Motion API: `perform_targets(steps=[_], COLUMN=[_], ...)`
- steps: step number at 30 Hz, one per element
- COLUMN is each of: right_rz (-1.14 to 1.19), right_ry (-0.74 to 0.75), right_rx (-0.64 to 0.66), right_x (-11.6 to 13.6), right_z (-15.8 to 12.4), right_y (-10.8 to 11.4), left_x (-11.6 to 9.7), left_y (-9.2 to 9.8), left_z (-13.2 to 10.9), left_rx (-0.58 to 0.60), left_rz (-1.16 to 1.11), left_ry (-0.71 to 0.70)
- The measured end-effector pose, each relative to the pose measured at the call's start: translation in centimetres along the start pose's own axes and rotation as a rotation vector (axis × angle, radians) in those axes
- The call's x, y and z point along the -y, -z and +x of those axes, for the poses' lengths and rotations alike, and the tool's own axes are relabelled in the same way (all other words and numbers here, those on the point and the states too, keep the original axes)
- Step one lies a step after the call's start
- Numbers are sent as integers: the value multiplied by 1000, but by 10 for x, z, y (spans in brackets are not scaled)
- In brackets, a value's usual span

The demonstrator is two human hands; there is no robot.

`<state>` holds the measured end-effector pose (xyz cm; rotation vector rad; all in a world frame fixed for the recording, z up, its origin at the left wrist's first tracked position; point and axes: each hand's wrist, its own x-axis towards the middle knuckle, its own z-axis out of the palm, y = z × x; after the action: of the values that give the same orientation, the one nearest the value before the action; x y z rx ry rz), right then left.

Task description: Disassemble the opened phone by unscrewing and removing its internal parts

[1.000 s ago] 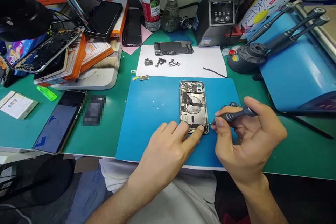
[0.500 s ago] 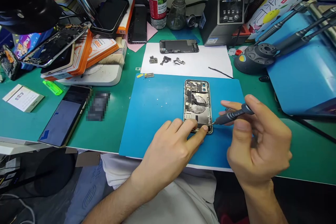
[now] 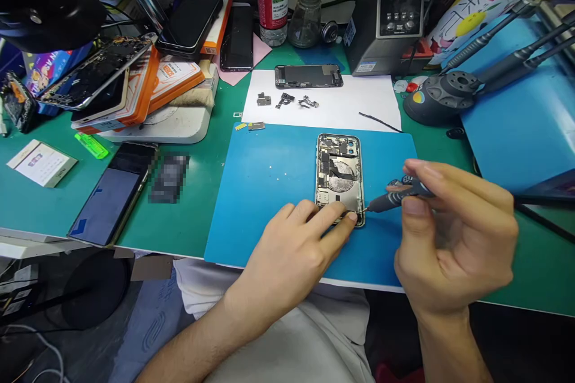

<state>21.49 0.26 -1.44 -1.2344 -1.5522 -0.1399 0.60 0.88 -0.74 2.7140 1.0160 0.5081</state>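
Observation:
An opened phone (image 3: 341,175) lies on the blue mat (image 3: 260,203), with its metal inside, circuit board and round coil facing up. My left hand (image 3: 299,242) rests over its lower end, fingers bent and two fingertips pressed on the phone, covering its bottom left part. A small dark grey screwdriver (image 3: 386,200) is in my right hand (image 3: 453,233), pinched between thumb and fingers with the forefinger on its back end. Its thin tip meets the lower right edge of the phone, beside my left fingertip; what the tip touches is too small to tell.
Behind the mat, white paper (image 3: 323,116) bears a phone screen (image 3: 309,76) and several small metal parts (image 3: 286,100). A soldering station (image 3: 386,24) and a tool stand (image 3: 442,96) stand back right. Phones, orange boxes (image 3: 175,84) and a lamp (image 3: 45,6) crowd the left.
My right hand has shifted slightly right and its fingers have turned about the screwdriver, whose tip stays at the phone's edge. My left hand keeps its place on the phone. The view has tilted slightly.

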Motion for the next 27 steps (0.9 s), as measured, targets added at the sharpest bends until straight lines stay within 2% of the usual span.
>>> perform_targets(steps=[10, 17, 22, 25, 27], right_rz=[43, 76, 100, 16, 81], right_ry=[46, -107, -102, -75, -140], right_rx=[-57, 15, 76, 59, 32], right_x=[-3, 5, 2, -2, -2], right_z=[5, 2, -6, -12, -9], right_y=[-5, 0, 0, 2, 1], left_x=[0, -2, -13, -23, -29], left_y=[2, -1, 2, 3, 3], left_z=[0, 0, -2, -4, -6], left_rx=[14, 24, 0, -2, -15], left_rz=[-3, -9, -4, 19, 38], left_ry=[10, 40, 93, 145, 178])
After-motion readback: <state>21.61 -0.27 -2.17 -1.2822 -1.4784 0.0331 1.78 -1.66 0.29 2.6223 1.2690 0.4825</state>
